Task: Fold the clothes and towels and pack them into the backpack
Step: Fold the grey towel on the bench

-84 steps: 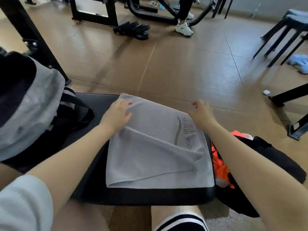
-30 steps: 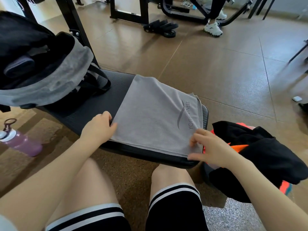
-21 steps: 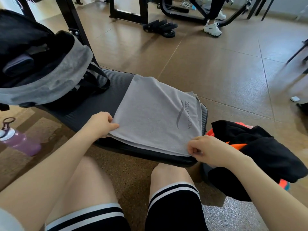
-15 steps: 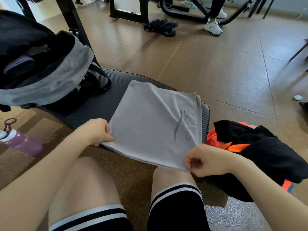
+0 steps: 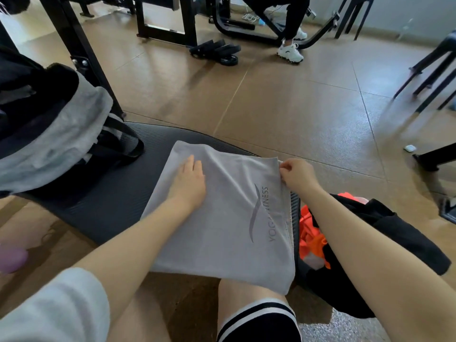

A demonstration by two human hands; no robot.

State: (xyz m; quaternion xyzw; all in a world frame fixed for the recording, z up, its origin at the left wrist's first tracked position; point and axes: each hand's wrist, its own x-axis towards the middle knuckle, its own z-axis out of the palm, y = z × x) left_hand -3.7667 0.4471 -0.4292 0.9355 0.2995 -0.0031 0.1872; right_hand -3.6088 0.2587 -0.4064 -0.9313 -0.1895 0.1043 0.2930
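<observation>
Both bare forearms reach forward from the bottom of the view over the grey towel (image 5: 222, 218), which lies folded on the dark padded bench (image 5: 103, 203) with its near edge hanging off the bench over the person's right knee. The left forearm runs up from a white sleeve (image 5: 54, 307) and ends with the left hand (image 5: 188, 182) lying palm down on the towel's far left part, fingers straight and together, pressing the cloth flat and clasping nothing. The right forearm crosses above the pile of clothes and ends at the towel's far right corner, where the right hand (image 5: 296, 174) has its fingers curled and pinches the stacked edges of the towel between thumb and fingertips.

Left of the towel, on the same bench, the backpack (image 5: 49, 134) lies open, grey outside and dark inside, its black straps spilling toward the towel but not touching it. Right of the towel, just off the bench's end, sits a heap of black clothing (image 5: 385, 245) with an orange garment (image 5: 311, 233) showing in it; the right forearm covers part of the heap. A purple bottle (image 5: 11, 260), blurred, lies on the floor left of the towel, below the bench. Beyond the towel, across the brown floor (image 5: 283, 99), are black machine frames and a white sneaker (image 5: 290, 51).
</observation>
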